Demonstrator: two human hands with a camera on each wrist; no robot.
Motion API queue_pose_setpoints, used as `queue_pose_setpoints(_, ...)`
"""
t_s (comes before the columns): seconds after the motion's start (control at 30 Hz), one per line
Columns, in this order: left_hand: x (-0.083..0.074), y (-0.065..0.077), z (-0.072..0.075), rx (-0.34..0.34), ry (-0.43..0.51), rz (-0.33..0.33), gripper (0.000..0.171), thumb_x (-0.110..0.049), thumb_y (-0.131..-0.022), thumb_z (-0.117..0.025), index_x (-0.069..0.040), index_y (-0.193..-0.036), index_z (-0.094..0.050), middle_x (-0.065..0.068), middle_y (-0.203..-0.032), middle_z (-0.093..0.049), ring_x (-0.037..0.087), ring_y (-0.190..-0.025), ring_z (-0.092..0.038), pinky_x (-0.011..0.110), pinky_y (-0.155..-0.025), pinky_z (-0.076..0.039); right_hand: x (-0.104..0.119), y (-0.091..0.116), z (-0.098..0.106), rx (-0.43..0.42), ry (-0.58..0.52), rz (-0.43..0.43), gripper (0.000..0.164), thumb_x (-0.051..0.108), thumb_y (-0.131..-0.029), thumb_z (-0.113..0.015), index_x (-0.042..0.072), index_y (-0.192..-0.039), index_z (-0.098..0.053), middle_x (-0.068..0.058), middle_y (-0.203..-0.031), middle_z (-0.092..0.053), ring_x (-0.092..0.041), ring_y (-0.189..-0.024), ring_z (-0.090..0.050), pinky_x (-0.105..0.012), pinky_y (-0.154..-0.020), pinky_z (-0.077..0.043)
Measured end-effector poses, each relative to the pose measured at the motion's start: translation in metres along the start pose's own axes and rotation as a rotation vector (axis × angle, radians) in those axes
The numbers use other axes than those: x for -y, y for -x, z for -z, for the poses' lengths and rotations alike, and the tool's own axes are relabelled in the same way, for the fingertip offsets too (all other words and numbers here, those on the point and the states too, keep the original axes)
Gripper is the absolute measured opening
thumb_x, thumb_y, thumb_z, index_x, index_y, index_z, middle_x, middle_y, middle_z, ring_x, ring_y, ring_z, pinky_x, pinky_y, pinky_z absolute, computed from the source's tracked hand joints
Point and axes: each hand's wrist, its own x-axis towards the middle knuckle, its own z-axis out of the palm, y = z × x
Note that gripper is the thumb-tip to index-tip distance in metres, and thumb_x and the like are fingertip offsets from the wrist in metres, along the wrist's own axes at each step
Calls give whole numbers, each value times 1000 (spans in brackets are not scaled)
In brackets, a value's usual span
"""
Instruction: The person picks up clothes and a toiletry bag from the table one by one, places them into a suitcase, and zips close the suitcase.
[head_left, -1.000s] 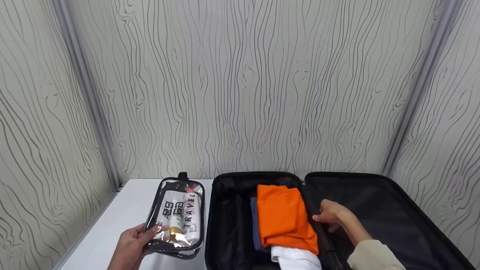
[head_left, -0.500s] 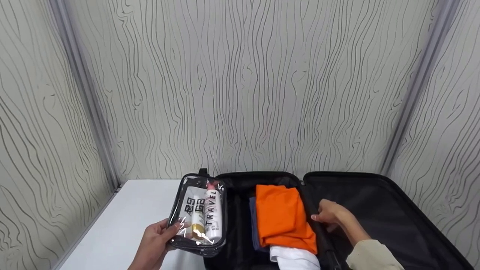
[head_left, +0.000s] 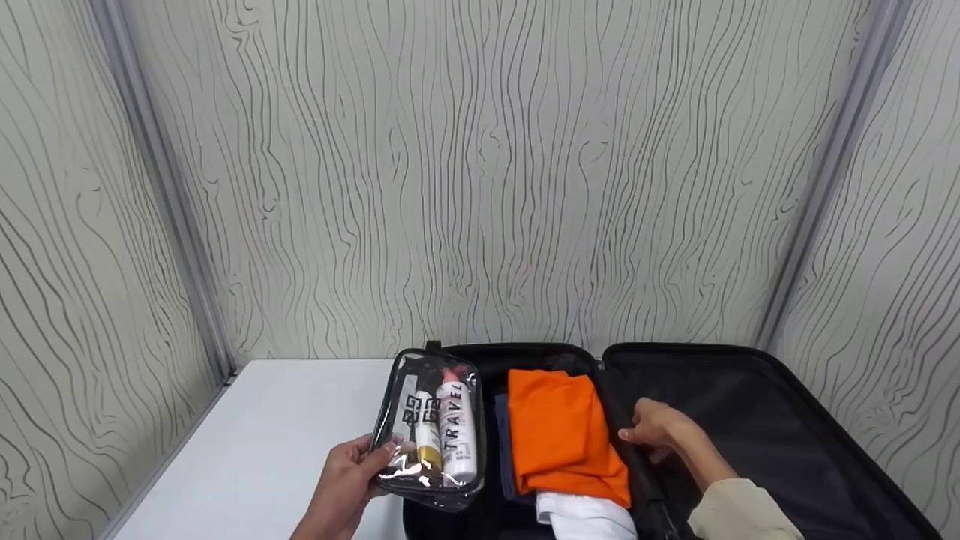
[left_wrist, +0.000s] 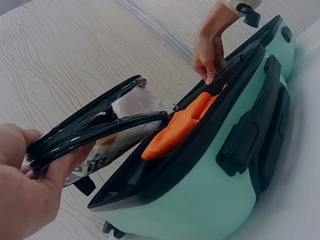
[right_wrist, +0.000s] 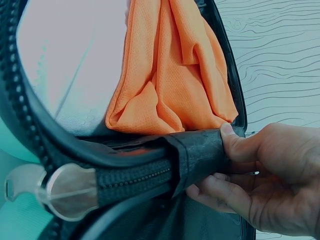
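Note:
My left hand [head_left: 349,480] pinches the lower left edge of a clear toiletry bag [head_left: 431,487] with black trim. Through its front show a white bottle [head_left: 457,427] and a white tube with a gold cap [head_left: 428,439]. The bag is held over the left rim of an open suitcase [left_wrist: 175,205], mint green outside and black inside. My right hand [right_wrist: 280,175] grips the black fabric [right_wrist: 202,152] along the suitcase's hinge, thumb on top and fingers beneath. Beside it lies a folded orange garment [head_left: 562,435], over white cloth [head_left: 589,517] and dark blue cloth [head_left: 504,450].
The suitcase lid [head_left: 750,420] lies open to the right. A white table [head_left: 300,420] extends left of the suitcase. Pale wood-patterned panels [head_left: 480,187] stand behind and at both sides. A metal zipper pull [right_wrist: 72,192] hangs near the hinge.
My left hand has carried the toiletry bag rightward from above the table to over the suitcase's left side. My right hand keeps its hold at the hinge.

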Motion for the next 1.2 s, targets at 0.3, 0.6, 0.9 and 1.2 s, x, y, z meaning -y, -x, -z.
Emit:
queue_pose_setpoints(0.3, 8, -12, -21, 50, 30, 35, 38, -13, -96, -48, 15, -122, -44, 11, -103, -69, 12, -81, -67, 26, -72, -54, -2, 0, -1, -7, 8, 1, 26, 15, -86, -66, -5, -88, -50, -12, -75, -48, -22, -61, -59, -39, -59, -56)
queue_pose_setpoints(0.6, 17, -23, -43, 14, 4, 134, 32, -10, -96, -47, 13, -119, -47, 9, -98, -69, 14, -79, -69, 30, -76, -55, -2, -1, -2, -20, 7, 7, 26, 14, -86, -66, -6, -91, -50, -13, -78, -50, -22, -62, -60, -39, -58, -56)
queue_pose_setpoints(0.9, 26, -38, -53, -4, -60, 107, 25, -9, -95, -47, 9, -112, -50, 6, -87, -64, 9, -67, -64, 26, -65, -53, -2, 0, -4, -27, 5, 5, 23, 13, -86, -66, -3, -83, -50, -9, -70, -44, -22, -60, -61, -39, -58, -56)
queue_pose_setpoints(1.2, 30, -51, -59, -40, -118, 107, 18, -6, -94, -47, 8, -105, -49, 4, -80, -56, 10, -62, -56, 23, -56, -47, -2, 1, 0, -26, 10, -9, 25, 14, -86, -66, -5, -89, -50, -13, -76, -50, -23, -61, -61, -38, -58, -56)
